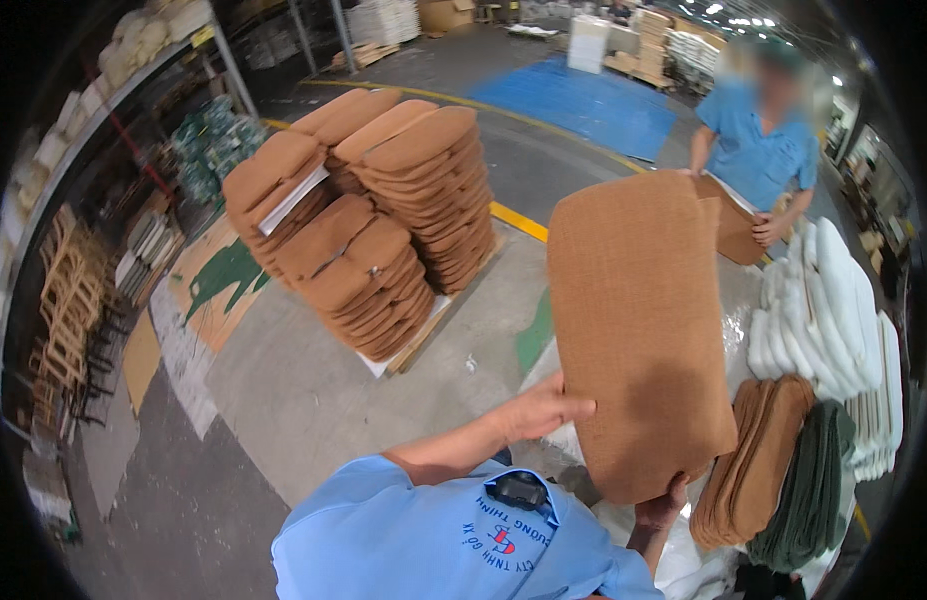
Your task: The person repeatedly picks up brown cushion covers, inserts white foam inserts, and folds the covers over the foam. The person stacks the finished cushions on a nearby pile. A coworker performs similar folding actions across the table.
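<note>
A large brown fabric cushion point(638, 320) with rounded corners is held up in front of me, its broad face toward me. My left hand point(545, 408) grips its left edge, thumb on the front and the fingers hidden behind. At the lower right corner my right hand point(665, 503) is closed on the cushion's bottom edge. To the right of it lies a row of similar brown cushions point(758, 450) standing on edge, beside dark green ones point(805, 490).
Tall stacks of brown cushions point(433, 180) stand on a wooden pallet point(438, 325) ahead left. A co-worker point(758, 140) in a blue shirt holds another brown piece at the far right. White padded pieces point(818, 310) are piled at right. Wooden chair frames point(78, 300) stand far left.
</note>
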